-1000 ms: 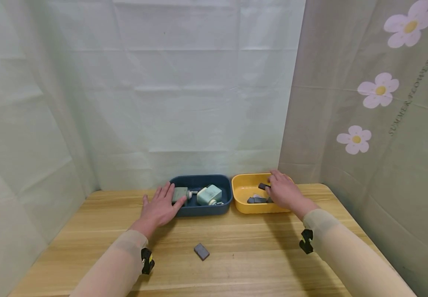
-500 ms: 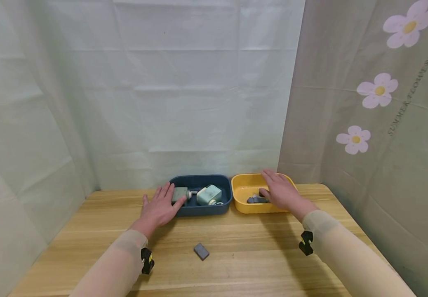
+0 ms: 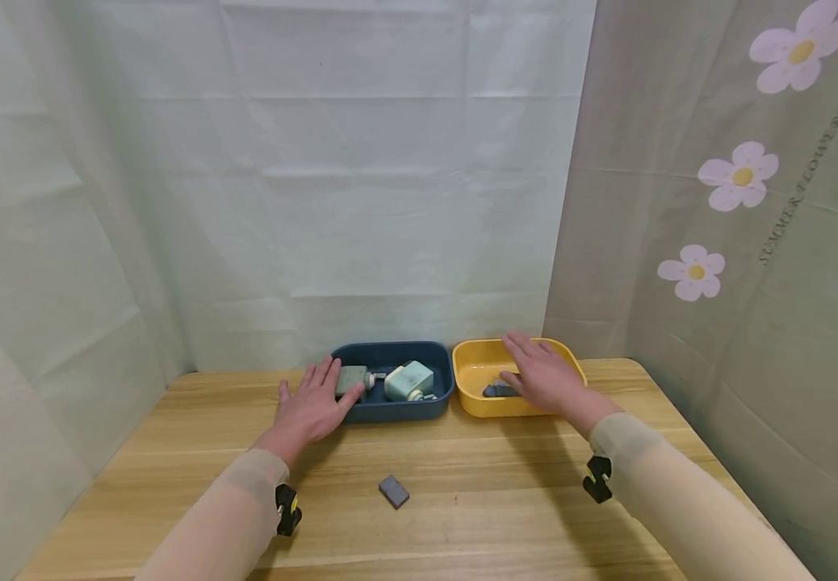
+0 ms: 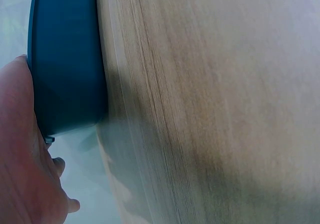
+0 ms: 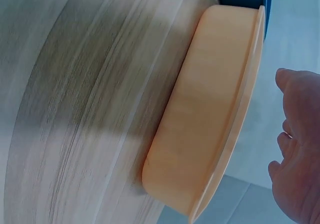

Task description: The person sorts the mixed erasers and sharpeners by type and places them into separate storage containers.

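My left hand (image 3: 313, 403) rests with spread fingers over the left end of a dark blue bin (image 3: 397, 413). In the left wrist view its thumb lies at the rim of that blue bin (image 4: 67, 59). Inside are two pale green pump bottles; the left bottle (image 3: 352, 381) is partly under the hand, and the other bottle (image 3: 410, 379) lies on its side. Above the yellow bin (image 3: 473, 355) hovers my right hand (image 3: 546, 375), fingers extended and holding nothing. Small dark grey blocks (image 3: 499, 390) lie in the yellow bin, partly hidden by this hand.
One more dark grey block (image 3: 394, 491) lies on the wooden table (image 3: 462, 524), in front of the bins. Both bins stand side by side at the table's back edge. Behind them hangs a pale curtain (image 3: 361, 202), and a flowered curtain (image 3: 739, 339) closes the right side.
My right hand let go of a dark grey block into the yellow bin, its fingers straightened, and it shifted slightly left. My left hand has stayed in place.
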`<state>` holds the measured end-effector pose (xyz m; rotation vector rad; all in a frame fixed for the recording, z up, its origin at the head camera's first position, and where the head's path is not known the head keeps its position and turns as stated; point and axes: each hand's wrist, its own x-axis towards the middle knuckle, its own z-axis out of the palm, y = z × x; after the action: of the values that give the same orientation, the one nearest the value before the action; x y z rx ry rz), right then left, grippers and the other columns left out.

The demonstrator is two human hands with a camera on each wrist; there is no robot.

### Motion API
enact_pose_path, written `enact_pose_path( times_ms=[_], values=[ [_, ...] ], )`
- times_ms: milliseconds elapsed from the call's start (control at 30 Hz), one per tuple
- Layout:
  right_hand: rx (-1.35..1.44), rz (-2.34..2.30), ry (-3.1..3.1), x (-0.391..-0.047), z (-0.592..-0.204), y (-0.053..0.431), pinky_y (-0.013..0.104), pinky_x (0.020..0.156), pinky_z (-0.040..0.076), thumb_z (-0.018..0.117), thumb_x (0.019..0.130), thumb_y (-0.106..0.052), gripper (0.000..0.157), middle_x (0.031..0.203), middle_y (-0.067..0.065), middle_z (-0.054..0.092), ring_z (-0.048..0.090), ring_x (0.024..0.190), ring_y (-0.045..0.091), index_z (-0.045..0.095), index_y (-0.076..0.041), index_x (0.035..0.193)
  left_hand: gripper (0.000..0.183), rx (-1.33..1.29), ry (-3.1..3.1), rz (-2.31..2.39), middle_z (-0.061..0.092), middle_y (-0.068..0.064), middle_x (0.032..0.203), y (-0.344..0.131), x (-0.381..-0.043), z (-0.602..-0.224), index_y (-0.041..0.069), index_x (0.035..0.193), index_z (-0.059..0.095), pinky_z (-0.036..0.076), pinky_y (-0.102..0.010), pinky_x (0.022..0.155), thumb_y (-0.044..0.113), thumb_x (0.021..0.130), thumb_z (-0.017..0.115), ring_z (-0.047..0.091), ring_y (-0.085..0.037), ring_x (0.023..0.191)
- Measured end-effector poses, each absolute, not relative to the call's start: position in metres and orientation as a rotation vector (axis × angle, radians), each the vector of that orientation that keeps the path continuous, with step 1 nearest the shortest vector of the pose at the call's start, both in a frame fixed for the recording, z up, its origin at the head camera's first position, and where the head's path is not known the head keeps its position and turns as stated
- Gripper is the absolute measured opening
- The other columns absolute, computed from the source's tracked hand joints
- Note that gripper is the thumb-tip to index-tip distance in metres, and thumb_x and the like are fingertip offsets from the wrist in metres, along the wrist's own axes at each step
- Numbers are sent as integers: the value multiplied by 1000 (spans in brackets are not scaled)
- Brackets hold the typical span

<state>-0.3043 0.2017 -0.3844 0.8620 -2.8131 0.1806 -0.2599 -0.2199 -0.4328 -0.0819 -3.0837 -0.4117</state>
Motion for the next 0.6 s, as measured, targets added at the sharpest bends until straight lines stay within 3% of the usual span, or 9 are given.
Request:
enact_pose_path(
  times_ms=[233,600],
  values=[
    [944,196,-2761,-296,-383,188,65,127,31,69,112,-32,74,170,28,43,40,158,44,41,10,165,101,-79,-3088,-404,12,-19,183,-220,-261,-433,4,177,16,-2,-84,122,79,110,27,12,-48,167],
    [1064,203,-2761,-279,-378,162,61,131,24,68,111,-40,79,174,21,39,35,162,38,37,4,169,102,-83,-3084,-417,13,-20,183,-220,-261,-433,4,177,16,-2,-84,122,80,109,27,12,-48,167]
  ],
)
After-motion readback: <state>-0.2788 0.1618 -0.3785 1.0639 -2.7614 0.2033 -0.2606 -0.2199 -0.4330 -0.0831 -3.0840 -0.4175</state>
